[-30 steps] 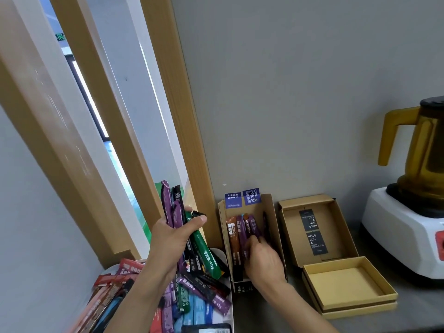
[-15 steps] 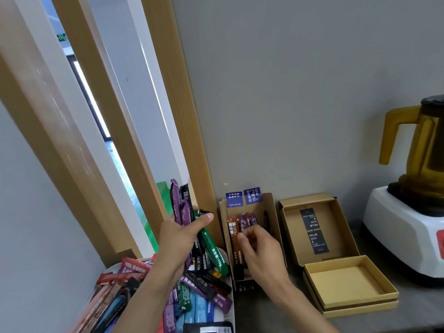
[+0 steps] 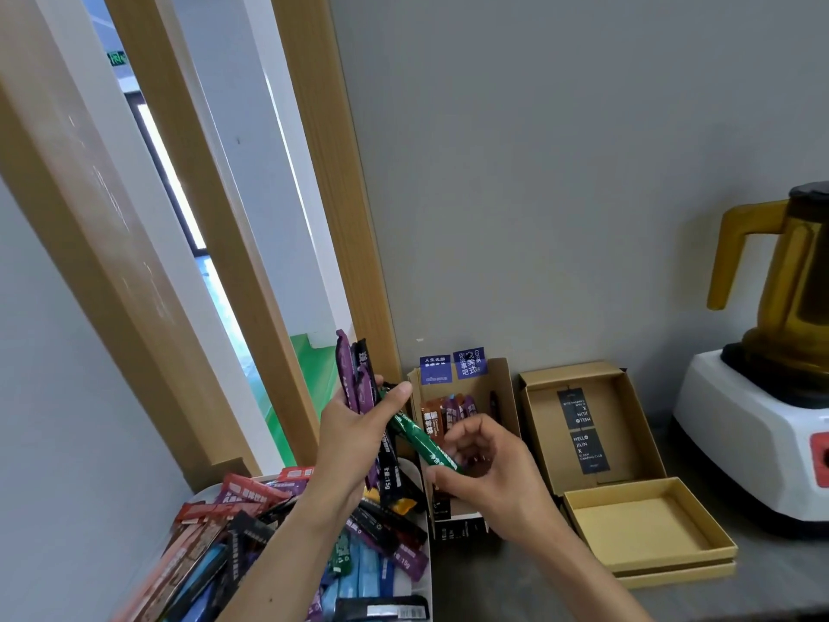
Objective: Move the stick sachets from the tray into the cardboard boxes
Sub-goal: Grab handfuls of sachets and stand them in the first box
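Green sachet point(image 3: 419, 439), pinched by fingers point(image 3: 466, 430) of the right hand point(image 3: 493, 480), sits in the bundle point(image 3: 356, 381) that the left hand point(image 3: 356, 435) grips. Tugging it may spill the others.

Your tray point(image 3: 427, 572), with sachets point(image 3: 359, 572) in it, lies at the left. Just right of it, against the wall point(image 3: 560, 172), stands a narrow box point(image 3: 504, 388). Next right sits an open box point(image 3: 628, 424) with a shallow box point(image 3: 637, 527) before it. An appliance point(image 3: 753, 442) stands farthest right.
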Motion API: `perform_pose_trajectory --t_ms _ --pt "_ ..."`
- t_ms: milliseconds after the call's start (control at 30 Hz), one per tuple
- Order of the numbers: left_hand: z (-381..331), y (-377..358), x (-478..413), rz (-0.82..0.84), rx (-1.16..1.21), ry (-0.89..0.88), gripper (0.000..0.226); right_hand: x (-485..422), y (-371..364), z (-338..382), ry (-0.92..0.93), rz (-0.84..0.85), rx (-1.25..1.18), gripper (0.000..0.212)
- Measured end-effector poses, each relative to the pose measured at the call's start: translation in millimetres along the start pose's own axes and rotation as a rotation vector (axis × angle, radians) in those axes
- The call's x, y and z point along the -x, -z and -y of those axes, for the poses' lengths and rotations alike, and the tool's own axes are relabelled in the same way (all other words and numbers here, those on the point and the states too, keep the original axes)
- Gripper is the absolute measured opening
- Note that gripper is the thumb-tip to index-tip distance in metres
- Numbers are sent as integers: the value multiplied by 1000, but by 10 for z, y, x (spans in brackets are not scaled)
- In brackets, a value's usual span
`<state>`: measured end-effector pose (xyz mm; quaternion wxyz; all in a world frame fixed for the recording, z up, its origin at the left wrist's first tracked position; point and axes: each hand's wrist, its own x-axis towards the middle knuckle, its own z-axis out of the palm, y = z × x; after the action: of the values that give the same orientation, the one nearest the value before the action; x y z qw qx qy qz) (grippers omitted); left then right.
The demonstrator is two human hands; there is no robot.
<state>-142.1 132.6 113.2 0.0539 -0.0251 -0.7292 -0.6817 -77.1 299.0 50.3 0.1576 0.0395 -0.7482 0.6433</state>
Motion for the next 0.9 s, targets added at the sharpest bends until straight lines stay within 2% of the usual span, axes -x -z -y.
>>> perform_pose_trajectory --t_ms 233,400,533,667,767,900 --pt "-63 -30 21 -6 40 -22 44 88 -21 -168 35 -129 46 35" --pt "-122 -27 9 29 -14 -86 37 117 -35 -298 27 -216 49 33" --pt "-96 -75 -30 99 -78 -106 20 94 -28 -314 37 -230 77 34" --pt "-80 -123 -102 55 -97 -179 25 82 -32 -303 20 -252 148 30" --pt "-75 -202 -97 22 -93 -216 24 80 -49 -255 3 -296 340 30" --pt "-20 -319 -65 51 -111 -231 29 167 -103 -164 59 -241 823 29"
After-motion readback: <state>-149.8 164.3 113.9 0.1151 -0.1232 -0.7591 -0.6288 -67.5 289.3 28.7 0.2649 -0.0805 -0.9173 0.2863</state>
